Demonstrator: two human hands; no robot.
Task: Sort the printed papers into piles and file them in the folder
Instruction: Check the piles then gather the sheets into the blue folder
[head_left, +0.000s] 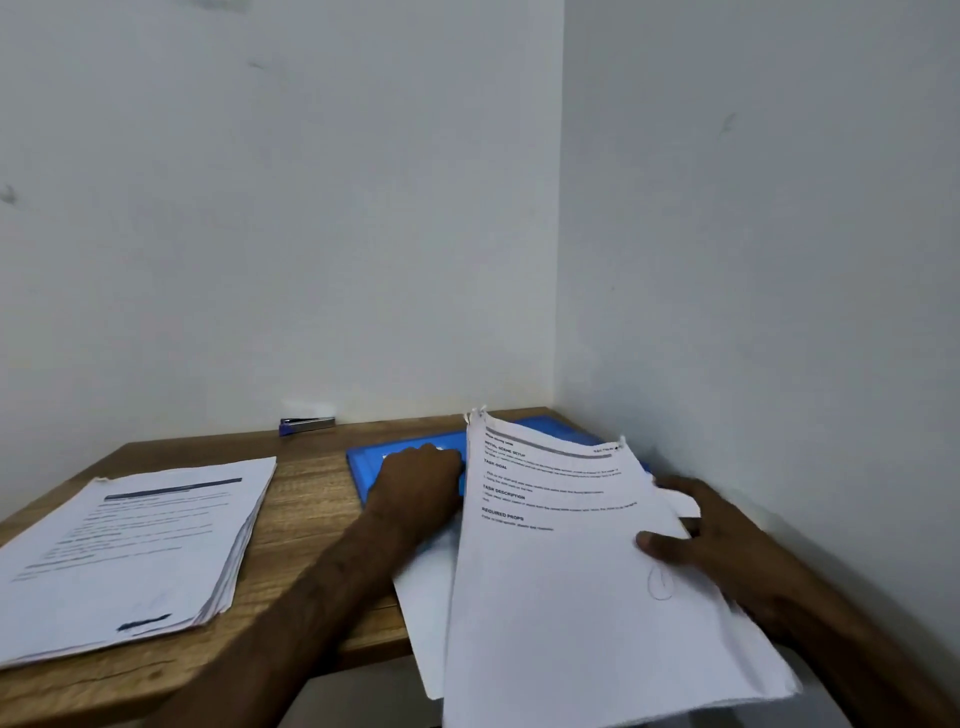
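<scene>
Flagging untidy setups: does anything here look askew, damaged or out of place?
Yes. The sheaf gripped by the right hand has ragged, torn top corners. A loose sheet beneath it overhangs the front edge of the desk. The left pile lies fanned, its edges uneven.
</scene>
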